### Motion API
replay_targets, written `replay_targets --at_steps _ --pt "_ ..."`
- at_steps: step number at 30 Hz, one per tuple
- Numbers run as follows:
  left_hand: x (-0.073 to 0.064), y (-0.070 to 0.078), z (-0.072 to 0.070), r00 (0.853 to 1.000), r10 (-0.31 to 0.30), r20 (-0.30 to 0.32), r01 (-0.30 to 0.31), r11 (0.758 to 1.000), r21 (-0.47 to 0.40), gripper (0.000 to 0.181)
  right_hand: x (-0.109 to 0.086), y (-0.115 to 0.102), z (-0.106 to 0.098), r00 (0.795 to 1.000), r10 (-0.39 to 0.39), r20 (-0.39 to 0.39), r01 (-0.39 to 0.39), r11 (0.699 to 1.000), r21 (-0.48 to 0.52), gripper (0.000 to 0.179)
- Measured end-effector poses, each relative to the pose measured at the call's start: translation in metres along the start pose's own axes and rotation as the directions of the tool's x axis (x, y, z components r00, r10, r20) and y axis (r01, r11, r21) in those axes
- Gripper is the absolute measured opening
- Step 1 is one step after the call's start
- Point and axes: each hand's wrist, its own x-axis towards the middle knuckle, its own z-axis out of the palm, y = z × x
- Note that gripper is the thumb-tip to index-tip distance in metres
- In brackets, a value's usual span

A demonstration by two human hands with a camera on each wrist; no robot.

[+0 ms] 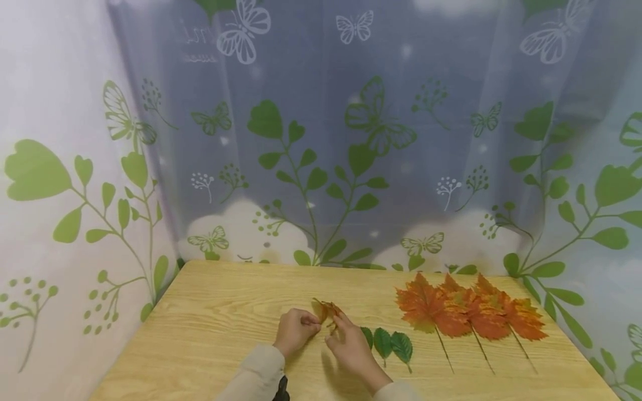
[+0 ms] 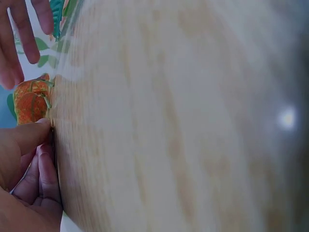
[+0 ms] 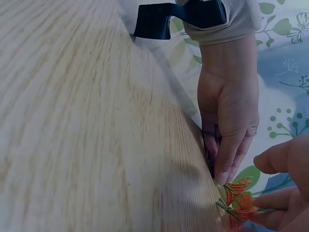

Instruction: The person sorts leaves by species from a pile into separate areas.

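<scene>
Close to the tabletop, my left hand [image 1: 296,332] pinches the lower end of a small orange-red artificial leaf [image 1: 327,313] between thumb and fingertips. The leaf looks curled, with thin green stem pieces showing beside it in the right wrist view. My right hand [image 1: 353,346] is just to the right, its fingertips at the leaf's edge. In the right wrist view the right thumb [image 3: 273,162] stands apart from the fingers, and the leaf overlaps those fingertips. Green serrated leaves [image 1: 383,342] lie beside the right hand, one partly hidden by it.
Several large orange maple leaves [image 1: 421,303] with thin dark stems lie overlapping on the right of the wooden table [image 1: 215,312]. A patterned curtain [image 1: 321,167] hangs behind the table and along both sides. A black device [image 3: 154,21] is worn at the left wrist.
</scene>
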Motion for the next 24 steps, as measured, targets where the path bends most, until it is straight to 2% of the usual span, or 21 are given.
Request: replay_targets --at_steps 6,16,24 --pt "0.0 0.0 0.001 1.0 -0.007 -0.001 0.007 1.0 0.005 0.005 0.003 -0.001 0.0 0.998 0.041 0.038 -0.04 0.999 -0.014 0.062" --pt "-0.003 0.004 0.0 1.0 -0.019 0.005 0.019 1.0 -0.008 0.005 0.011 0.001 -0.004 0.997 0.062 0.049 -0.061 0.998 -0.006 0.064" --pt "0.0 0.002 0.0 0.999 -0.031 -0.013 0.031 0.999 0.01 0.004 0.008 -0.002 -0.009 0.998 0.024 0.056 -0.023 0.999 -0.03 0.057"
